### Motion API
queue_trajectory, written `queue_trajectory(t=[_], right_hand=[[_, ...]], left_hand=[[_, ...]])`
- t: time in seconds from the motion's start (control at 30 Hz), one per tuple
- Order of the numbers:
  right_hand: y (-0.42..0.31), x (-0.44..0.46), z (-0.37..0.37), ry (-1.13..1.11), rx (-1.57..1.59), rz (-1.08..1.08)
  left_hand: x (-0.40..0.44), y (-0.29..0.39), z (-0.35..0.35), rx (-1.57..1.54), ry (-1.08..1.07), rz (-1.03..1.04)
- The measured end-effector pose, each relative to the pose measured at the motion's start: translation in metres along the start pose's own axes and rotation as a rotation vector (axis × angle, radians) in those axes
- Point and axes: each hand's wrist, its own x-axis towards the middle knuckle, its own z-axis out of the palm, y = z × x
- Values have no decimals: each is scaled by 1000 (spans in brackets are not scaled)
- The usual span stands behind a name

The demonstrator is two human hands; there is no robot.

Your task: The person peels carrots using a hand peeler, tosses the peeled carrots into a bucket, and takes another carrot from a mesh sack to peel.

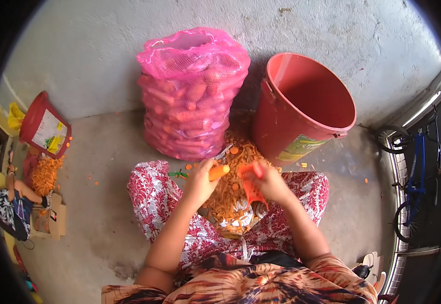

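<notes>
The carrot (219, 173) is gripped in the left hand (202, 181), the nearer one, its long axis angled toward two o'clock with the exposed end reaching past the fingers. From the right hand (272, 183), the carrot lies between nine and ten o'clock, apart from it across a gap; that hand is closed around a red-orange tool (252, 190), probably a peeler, though blur makes it hard to tell.

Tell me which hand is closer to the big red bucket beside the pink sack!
Right. The right hand is just on the near side of the big red bucket; the left hand is farther left, in front of the pink mesh sack.
</notes>
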Motion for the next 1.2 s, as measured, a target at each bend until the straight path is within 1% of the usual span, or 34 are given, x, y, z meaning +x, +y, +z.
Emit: queue_trajectory(t=[0.03,0.07,0.13,0.23,0.3,0.4,0.43,0.5,0.8,0.9,1.03,1.1,1.13,1.2], right_hand=[[5,-3,10,-73,-27,41],[12,-4,18,-147,-56,82],[21,-7,31,-210,-256,109],[31,-6,42,-224,-137,107],[42,-5,48,-241,-92,158],[54,-4,51,-232,20,166],[55,-5,51,-232,-2,171],[57,-4,52,-231,-47,177],[68,-1,56,-225,-58,243],[67,-2,57,-197,-127,232],[66,3,59,-115,-302,301],[76,5,63,-80,-336,302],[87,6,64,-130,-202,381],[130,10,62,-225,73,537]], left_hand=[[2,0,-2,-16,-1,-76],[3,-3,-2,19,0,-67],[5,-16,1,89,3,-49],[0,-26,10,151,78,-36],[-2,-27,15,165,61,-47],[-2,-18,19,194,6,-106],[-2,-15,19,206,-17,-132],[-3,-19,23,201,-25,-107],[-2,-21,28,211,-49,-72],[-1,-23,26,173,-41,-1],[-1,-27,27,134,-31,63],[-1,-26,26,99,-65,-1],[-1,-25,25,82,-82,-33],[-2,-16,26,-133,-63,-80]])
